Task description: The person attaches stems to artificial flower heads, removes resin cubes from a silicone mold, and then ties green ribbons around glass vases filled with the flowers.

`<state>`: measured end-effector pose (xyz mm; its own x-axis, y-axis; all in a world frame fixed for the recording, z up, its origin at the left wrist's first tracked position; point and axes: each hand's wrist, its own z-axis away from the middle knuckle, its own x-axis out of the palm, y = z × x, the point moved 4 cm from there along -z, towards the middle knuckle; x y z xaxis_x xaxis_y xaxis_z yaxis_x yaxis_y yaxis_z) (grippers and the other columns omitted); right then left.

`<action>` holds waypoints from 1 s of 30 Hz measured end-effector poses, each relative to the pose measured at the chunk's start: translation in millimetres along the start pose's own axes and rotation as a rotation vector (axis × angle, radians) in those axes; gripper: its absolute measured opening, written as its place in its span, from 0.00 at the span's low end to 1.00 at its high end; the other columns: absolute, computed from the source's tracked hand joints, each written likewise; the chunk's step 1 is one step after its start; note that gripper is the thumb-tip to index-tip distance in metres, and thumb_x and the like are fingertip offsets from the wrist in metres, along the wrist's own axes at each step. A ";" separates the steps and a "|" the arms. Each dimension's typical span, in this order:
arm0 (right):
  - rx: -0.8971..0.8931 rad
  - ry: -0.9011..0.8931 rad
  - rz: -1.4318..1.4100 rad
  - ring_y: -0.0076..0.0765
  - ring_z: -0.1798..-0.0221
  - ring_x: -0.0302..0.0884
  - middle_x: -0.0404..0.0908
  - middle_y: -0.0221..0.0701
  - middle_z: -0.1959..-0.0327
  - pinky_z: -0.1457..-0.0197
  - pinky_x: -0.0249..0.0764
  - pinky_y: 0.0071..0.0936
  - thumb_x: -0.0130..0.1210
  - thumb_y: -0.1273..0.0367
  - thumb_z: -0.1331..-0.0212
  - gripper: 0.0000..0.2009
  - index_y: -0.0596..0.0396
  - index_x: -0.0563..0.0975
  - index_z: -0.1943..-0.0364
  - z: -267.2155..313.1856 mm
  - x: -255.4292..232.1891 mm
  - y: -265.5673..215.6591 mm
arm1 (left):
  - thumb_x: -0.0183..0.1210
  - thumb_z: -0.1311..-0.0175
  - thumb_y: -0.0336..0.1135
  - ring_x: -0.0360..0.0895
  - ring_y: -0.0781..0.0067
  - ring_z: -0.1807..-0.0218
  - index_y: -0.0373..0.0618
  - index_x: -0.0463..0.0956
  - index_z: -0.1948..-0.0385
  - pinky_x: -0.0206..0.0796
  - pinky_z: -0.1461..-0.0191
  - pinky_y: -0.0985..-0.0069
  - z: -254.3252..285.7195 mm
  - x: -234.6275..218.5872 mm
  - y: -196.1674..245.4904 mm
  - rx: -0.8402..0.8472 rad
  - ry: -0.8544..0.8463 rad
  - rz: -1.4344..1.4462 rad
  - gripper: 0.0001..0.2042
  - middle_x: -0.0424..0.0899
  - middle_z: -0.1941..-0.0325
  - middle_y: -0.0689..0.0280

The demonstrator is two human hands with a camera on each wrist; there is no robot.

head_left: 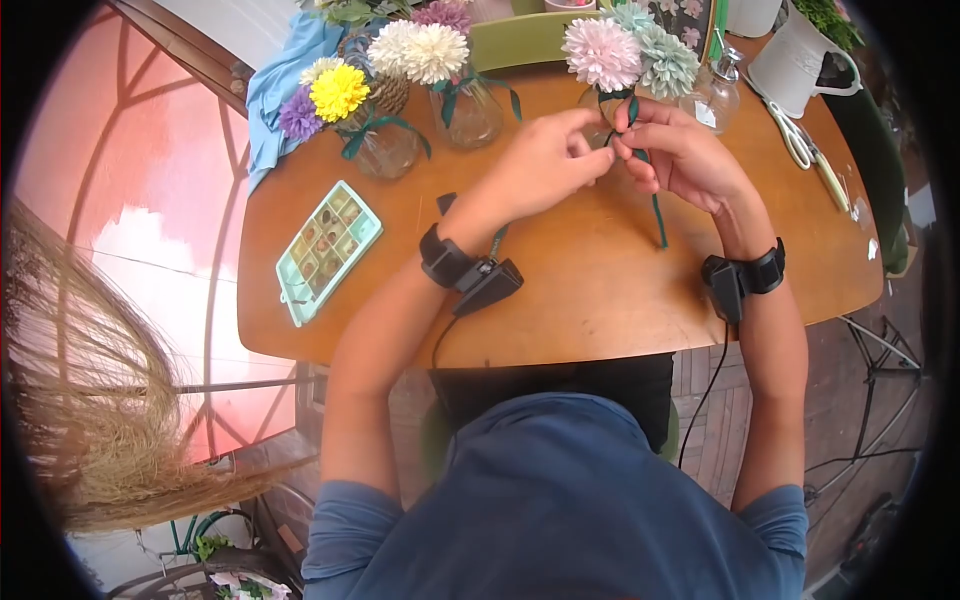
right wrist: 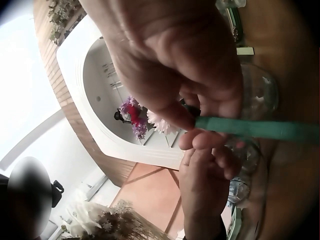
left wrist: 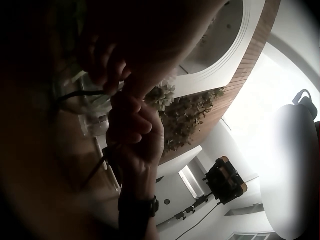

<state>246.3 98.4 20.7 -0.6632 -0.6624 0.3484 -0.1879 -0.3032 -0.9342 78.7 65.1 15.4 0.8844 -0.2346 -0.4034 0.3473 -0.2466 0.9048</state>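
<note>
A dark green ribbon runs between both hands, just below a pink flower and a pale teal flower. My left hand pinches the ribbon between thumb and fingertips. From the other side my right hand pinches it too, the fingertips of both hands close together. One loose ribbon tail hangs below the right hand toward the tabletop. The stems under these flowers are mostly hidden behind the fingers. In the right wrist view the ribbon comes out flat from the right hand's fingers.
To the left stand two glass jars with ribbon bows, one under a yellow flower, the other under cream flowers. A mint compartment box lies on the wooden table. Scissors and a white pitcher are at right.
</note>
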 end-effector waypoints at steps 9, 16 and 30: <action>0.047 0.016 0.013 0.10 0.82 0.53 0.71 0.21 0.72 0.83 0.48 0.12 0.53 0.73 0.37 0.04 0.54 0.77 0.60 -0.6 -8.4 -0.5 | 0.58 0.32 0.36 0.72 0.85 0.76 0.39 0.79 0.59 0.63 0.73 0.84 -6.0 7.3 -12.7 -0.052 -0.063 0.237 0.10 0.79 0.76 0.71; -0.012 0.072 0.157 0.08 0.82 0.52 0.69 0.16 0.74 0.80 0.46 0.13 0.57 0.69 0.38 0.08 0.52 0.81 0.56 1.3 -13.2 -3.0 | 0.58 0.31 0.35 0.67 0.85 0.77 0.43 0.78 0.57 0.59 0.72 0.83 -3.5 -1.1 -6.7 -0.112 -0.145 0.506 0.08 0.73 0.78 0.75; -0.096 0.270 0.356 0.11 0.80 0.54 0.68 0.15 0.78 0.77 0.50 0.16 0.64 0.61 0.41 0.13 0.53 0.81 0.59 -1.2 -17.4 -4.7 | 0.53 0.29 0.32 0.62 0.80 0.77 0.46 0.75 0.60 0.57 0.69 0.79 -5.3 -7.4 -9.3 -0.135 -0.153 0.949 0.03 0.67 0.80 0.75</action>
<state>257.9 112.2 19.0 -0.8613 -0.5079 -0.0165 0.0281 -0.0152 -0.9995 70.6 74.2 10.7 0.7680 -0.4026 0.4980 -0.4488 0.2164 0.8670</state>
